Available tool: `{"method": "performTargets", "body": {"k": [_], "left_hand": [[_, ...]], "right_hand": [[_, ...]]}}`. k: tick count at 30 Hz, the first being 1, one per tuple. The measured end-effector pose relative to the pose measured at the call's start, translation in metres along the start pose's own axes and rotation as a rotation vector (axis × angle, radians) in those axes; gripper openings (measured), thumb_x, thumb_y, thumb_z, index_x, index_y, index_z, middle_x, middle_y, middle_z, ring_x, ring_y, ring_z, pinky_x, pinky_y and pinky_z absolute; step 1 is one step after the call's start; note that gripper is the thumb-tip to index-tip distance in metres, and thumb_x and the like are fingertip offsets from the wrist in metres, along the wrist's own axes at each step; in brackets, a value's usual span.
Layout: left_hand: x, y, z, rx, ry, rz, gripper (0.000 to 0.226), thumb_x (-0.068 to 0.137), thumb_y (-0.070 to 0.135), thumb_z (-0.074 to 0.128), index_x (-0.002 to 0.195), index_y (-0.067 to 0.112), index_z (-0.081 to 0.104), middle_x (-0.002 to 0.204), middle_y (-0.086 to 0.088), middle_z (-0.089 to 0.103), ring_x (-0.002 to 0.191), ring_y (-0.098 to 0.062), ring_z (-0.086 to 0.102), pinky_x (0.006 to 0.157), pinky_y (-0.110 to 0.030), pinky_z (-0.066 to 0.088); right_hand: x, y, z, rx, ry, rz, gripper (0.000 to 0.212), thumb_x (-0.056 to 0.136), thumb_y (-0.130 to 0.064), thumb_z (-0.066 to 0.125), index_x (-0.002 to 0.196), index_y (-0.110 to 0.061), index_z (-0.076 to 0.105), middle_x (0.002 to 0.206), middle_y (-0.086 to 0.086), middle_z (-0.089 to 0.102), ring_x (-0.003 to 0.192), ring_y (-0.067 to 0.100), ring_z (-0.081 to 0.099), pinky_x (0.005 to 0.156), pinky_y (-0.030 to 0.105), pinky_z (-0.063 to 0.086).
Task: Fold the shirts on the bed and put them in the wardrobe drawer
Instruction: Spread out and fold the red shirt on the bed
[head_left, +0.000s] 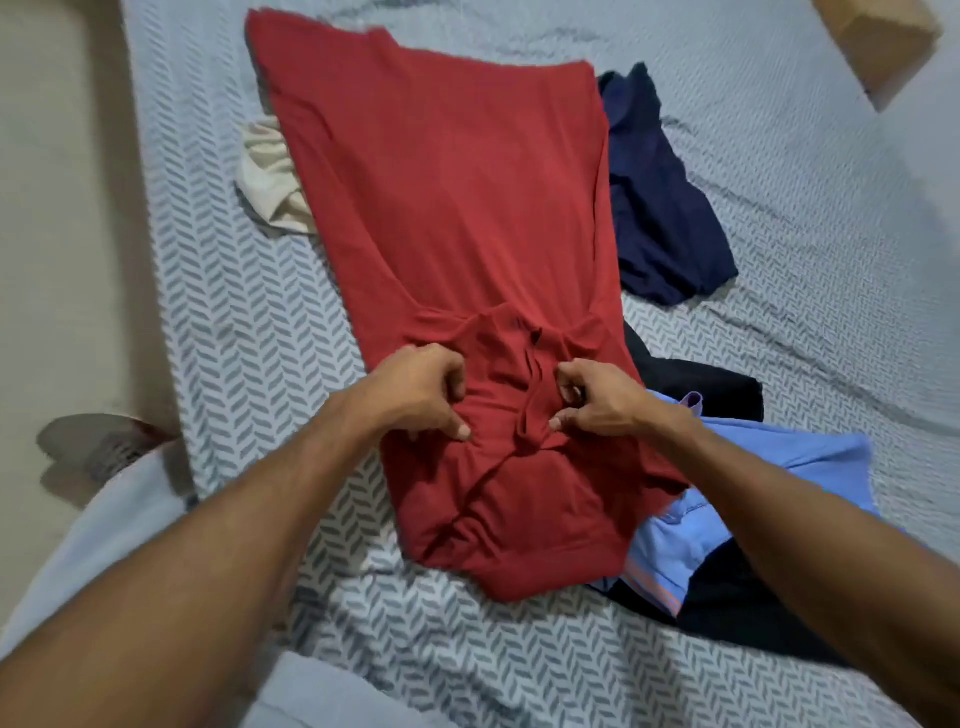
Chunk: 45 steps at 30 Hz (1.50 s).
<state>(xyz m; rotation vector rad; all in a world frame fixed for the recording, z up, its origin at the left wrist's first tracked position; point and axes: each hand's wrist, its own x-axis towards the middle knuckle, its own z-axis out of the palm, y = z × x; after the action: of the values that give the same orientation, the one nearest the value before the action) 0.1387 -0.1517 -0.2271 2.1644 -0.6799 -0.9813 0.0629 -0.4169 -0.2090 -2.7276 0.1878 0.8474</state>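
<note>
A red shirt (447, 197) lies lengthwise on the bed (234, 322), its sides folded inward, its near end bunched and creased. My left hand (423, 389) pinches the red cloth at the left of the bunched part. My right hand (597, 400) pinches it at the right, beside a raised ridge of fabric. A navy shirt (660, 208) lies crumpled to the right of the red one. A light blue shirt (753, 483) and a black garment (696, 379) lie under my right forearm. A cream garment (270, 176) pokes out at the red shirt's left edge.
The bed's left edge runs beside a beige floor (52, 208), where a shoe (98, 447) sits. A brown box-like object (883, 41) stands at the top right corner. Patterned sheet shows at the near side and far right. No wardrobe or drawer is in view.
</note>
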Motion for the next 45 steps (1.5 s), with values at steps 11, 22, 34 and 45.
{"method": "performTargets", "body": {"k": [11, 22, 34, 45], "left_hand": [[-0.007, 0.010, -0.029, -0.069, -0.261, -0.190, 0.046, 0.075, 0.026, 0.087, 0.111, 0.019, 0.060, 0.092, -0.004, 0.071, 0.072, -0.018, 0.067, 0.064, -0.026, 0.054], [0.002, 0.025, -0.017, -0.103, 0.076, -0.360, 0.011, 0.089, 0.013, 0.073, 0.090, 0.012, 0.062, 0.067, -0.009, 0.070, 0.053, -0.017, 0.067, 0.053, -0.031, 0.060], [0.024, -0.014, -0.098, -0.099, 0.777, -0.367, 0.009, 0.085, 0.019, 0.071, 0.094, 0.017, 0.070, 0.087, 0.003, 0.071, 0.084, -0.014, 0.066, 0.078, -0.028, 0.051], [0.133, -0.075, -0.253, -0.269, 0.955, -0.573, 0.052, 0.077, 0.036, 0.077, 0.118, 0.007, 0.063, 0.115, -0.009, 0.067, 0.109, -0.028, 0.063, 0.089, -0.031, 0.050]], "right_hand": [[0.007, -0.030, -0.025, -0.052, -0.227, 0.105, 0.044, 0.066, -0.028, 0.092, 0.079, -0.017, 0.051, 0.083, 0.001, 0.059, 0.078, 0.020, 0.053, 0.065, 0.030, 0.035], [0.023, -0.016, -0.045, -0.090, -0.381, 0.000, 0.038, 0.074, -0.041, 0.086, 0.081, -0.020, 0.056, 0.085, -0.003, 0.063, 0.074, 0.016, 0.062, 0.056, 0.027, 0.048], [0.113, -0.121, -0.087, 0.081, 0.043, -0.329, 0.018, 0.086, -0.044, 0.069, 0.091, -0.026, 0.067, 0.083, -0.012, 0.069, 0.086, 0.018, 0.065, 0.077, 0.032, 0.051], [0.227, -0.161, -0.116, 0.235, 0.392, -0.181, 0.011, 0.086, -0.033, 0.071, 0.091, -0.025, 0.067, 0.088, -0.005, 0.069, 0.088, 0.020, 0.065, 0.080, 0.033, 0.050]]}}
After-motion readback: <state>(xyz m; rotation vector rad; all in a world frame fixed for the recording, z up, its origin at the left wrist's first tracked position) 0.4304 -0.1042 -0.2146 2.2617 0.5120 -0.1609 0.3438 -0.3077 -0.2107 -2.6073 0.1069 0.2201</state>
